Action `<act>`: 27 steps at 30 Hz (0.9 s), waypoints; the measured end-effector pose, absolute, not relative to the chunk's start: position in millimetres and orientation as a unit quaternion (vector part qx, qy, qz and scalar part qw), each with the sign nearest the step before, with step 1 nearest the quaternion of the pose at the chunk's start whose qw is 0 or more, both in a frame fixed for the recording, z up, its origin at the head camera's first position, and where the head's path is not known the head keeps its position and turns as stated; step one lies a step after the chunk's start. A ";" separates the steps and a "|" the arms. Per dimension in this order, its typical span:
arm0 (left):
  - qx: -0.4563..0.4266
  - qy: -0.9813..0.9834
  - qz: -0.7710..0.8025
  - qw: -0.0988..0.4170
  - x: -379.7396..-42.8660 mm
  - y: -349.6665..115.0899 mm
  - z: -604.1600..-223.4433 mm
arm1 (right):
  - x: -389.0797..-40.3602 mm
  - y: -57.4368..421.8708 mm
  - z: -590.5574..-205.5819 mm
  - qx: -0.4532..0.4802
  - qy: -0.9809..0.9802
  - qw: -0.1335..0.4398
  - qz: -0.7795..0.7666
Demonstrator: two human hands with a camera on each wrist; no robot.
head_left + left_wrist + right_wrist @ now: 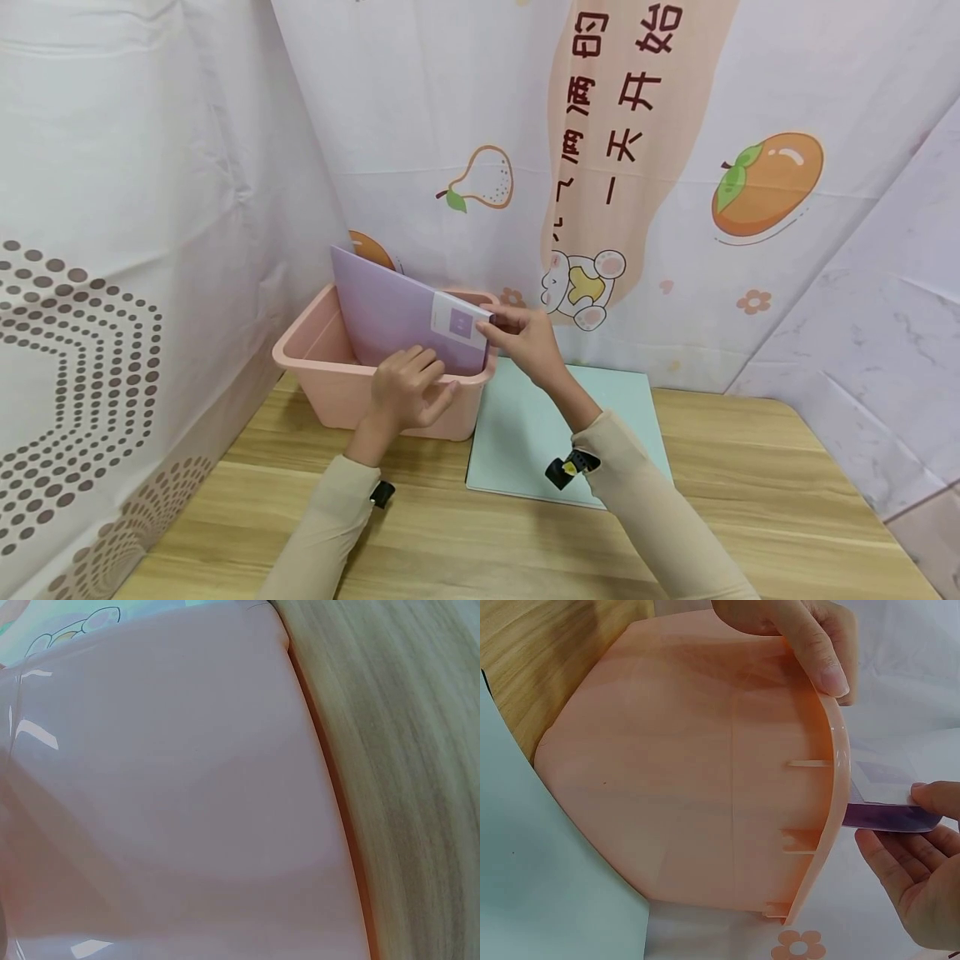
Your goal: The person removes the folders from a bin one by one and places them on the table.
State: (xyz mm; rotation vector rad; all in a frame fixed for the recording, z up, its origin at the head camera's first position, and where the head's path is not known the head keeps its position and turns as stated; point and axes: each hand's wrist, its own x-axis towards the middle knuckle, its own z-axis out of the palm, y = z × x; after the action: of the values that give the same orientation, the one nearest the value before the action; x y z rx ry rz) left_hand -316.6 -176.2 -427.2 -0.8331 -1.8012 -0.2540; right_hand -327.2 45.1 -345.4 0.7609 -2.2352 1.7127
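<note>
A pink plastic bin point(337, 392) stands at the back left of the table. Tilted inside it is a purple file folder point(390, 312) with a white label; its left end sticks up above the rim and its lower part is hidden. My right hand point(528, 340) pinches the folder's right end, thumb on one side and fingers on the other, as the right wrist view also shows. At the bin's front rim, my left hand point(405, 387) holds on with fingers over the edge and thumb outside. The bin's wall point(187, 772) fills most of the left wrist view.
A flat mint-green sheet point(510, 442) lies on the wooden table point(750, 483) to the right of the bin, under the right forearm. Printed curtains point(420, 100) hang behind and to the left.
</note>
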 end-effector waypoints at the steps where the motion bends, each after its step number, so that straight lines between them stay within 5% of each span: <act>1: -0.351 -0.756 -0.107 0.541 -316.8 -176.2 -426.9 | -327.2 45.2 -345.2 0.261 -0.761 0.113 0.583; 27: -0.354 -0.751 -0.104 0.548 -318.7 -177.6 -428.4 | -331.2 44.6 -340.1 0.239 -0.768 0.111 0.584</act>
State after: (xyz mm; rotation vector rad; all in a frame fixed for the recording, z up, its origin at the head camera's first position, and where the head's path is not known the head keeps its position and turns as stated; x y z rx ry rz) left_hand -318.7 -177.6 -428.4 -0.8390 -1.7789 -0.2471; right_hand -331.2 44.6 -340.1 0.7020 -2.2565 1.7142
